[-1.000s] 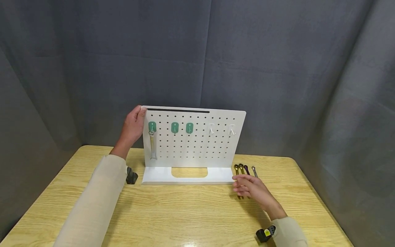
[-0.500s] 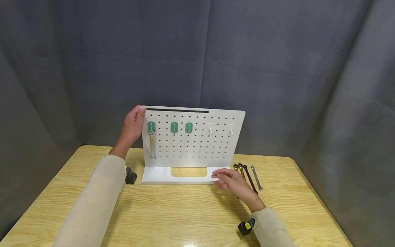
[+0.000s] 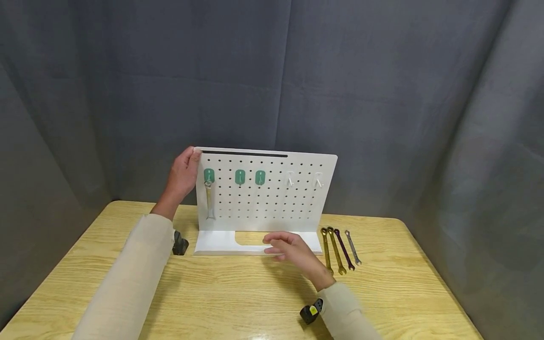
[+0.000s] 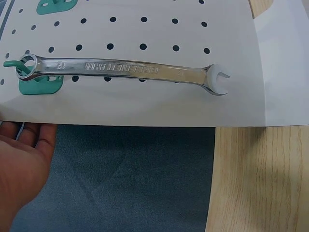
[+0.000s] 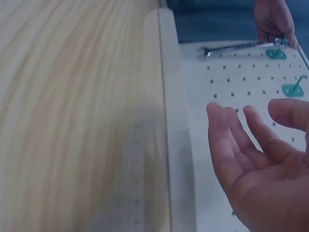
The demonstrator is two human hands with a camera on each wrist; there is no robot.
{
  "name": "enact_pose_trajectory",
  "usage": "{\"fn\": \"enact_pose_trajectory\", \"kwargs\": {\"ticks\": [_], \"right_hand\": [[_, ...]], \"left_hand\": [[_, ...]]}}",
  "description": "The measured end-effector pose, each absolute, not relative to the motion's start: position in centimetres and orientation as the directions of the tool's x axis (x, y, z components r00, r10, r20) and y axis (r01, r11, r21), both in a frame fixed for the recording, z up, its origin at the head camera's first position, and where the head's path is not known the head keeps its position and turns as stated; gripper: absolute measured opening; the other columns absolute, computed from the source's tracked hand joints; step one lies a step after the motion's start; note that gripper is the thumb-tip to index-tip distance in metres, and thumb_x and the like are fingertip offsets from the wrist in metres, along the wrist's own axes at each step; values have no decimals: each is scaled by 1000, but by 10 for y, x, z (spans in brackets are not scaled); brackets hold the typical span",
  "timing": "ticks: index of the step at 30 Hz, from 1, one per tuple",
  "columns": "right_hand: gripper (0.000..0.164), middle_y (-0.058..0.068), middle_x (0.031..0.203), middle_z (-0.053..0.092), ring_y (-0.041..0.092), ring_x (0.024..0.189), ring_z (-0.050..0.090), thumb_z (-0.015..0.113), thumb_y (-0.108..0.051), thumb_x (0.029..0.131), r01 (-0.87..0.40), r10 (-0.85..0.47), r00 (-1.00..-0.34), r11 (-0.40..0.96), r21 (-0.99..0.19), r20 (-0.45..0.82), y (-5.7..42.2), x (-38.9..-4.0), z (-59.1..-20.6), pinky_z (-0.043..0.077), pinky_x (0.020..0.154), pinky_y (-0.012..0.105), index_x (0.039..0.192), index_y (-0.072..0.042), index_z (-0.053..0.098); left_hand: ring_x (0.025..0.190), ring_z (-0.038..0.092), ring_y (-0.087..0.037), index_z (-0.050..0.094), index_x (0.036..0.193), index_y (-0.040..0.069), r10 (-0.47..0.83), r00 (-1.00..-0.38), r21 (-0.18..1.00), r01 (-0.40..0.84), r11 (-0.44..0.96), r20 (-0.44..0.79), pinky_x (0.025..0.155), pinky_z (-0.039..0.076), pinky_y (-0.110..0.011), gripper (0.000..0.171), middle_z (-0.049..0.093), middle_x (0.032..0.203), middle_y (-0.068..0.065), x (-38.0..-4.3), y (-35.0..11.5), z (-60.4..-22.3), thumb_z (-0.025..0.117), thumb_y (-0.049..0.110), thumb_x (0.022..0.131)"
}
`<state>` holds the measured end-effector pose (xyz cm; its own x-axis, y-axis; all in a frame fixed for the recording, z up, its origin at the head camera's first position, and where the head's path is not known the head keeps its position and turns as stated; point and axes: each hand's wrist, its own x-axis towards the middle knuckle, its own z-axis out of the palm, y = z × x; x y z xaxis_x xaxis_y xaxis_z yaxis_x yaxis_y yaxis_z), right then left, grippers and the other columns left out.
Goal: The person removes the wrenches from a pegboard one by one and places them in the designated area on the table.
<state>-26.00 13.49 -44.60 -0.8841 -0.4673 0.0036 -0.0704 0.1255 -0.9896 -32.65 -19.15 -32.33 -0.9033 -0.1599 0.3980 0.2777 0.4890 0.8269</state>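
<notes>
A white pegboard (image 3: 272, 198) stands upright on its base on the wooden table. My left hand (image 3: 184, 172) grips its upper left corner, thumb in front and fingers behind. From the leftmost green hook (image 4: 41, 86) hangs a silver combination wrench (image 4: 125, 69) by its ring end. In front of the base's cut-out hovers my right hand (image 3: 293, 252), fingers loosely bent and holding nothing. Two more green hooks (image 3: 240, 177) and two white hooks (image 3: 291, 179) on the board carry nothing.
Right of the board lie several wrenches side by side: brass-coloured ones (image 3: 336, 250), a purple one (image 3: 344, 249) and a small silver one (image 3: 353, 247). Grey curtains (image 3: 272, 75) surround the table (image 3: 238, 293) at the back and sides.
My right hand has moved left, from over the loose wrenches to before the middle of the board's base. The left hand keeps its grip on the corner.
</notes>
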Motion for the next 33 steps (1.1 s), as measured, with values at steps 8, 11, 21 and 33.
{"fn": "enact_pose_trajectory", "kwargs": {"ticks": [8,11,21,33], "right_hand": [[40,16,138,61,35,124,58,56,-19,108,-134,-470,-881,148,-980,50,101,-263,-431,50,99,46,142,2,55],[42,17,138,60,33,123,59,56,-18,108,-142,-471,-880,144,-979,58,92,-265,-430,50,98,48,146,0,51],[41,11,138,61,25,120,60,56,-17,107,-123,-474,-880,140,-983,43,54,-273,-428,49,99,50,146,-4,53],[43,11,141,59,23,120,60,58,-15,103,-148,-445,-894,187,-971,50,8,-287,-422,53,91,39,145,-7,54]], "left_hand": [[95,50,-31,45,106,7,-169,-897,822,279,496,407,77,38,-41,43,47,99,-16,-327,-192,-324,35,48,111],[93,49,-30,45,105,7,-163,-900,825,282,490,405,76,38,-41,42,46,97,-15,-327,-191,-323,35,48,112],[91,50,-29,46,105,6,-159,-894,821,297,488,418,75,39,-40,41,48,96,-16,-325,-191,-323,35,45,113],[92,52,-30,46,107,6,-167,-902,831,279,481,399,76,42,-40,43,51,101,-17,-324,-191,-325,35,47,112]]}}
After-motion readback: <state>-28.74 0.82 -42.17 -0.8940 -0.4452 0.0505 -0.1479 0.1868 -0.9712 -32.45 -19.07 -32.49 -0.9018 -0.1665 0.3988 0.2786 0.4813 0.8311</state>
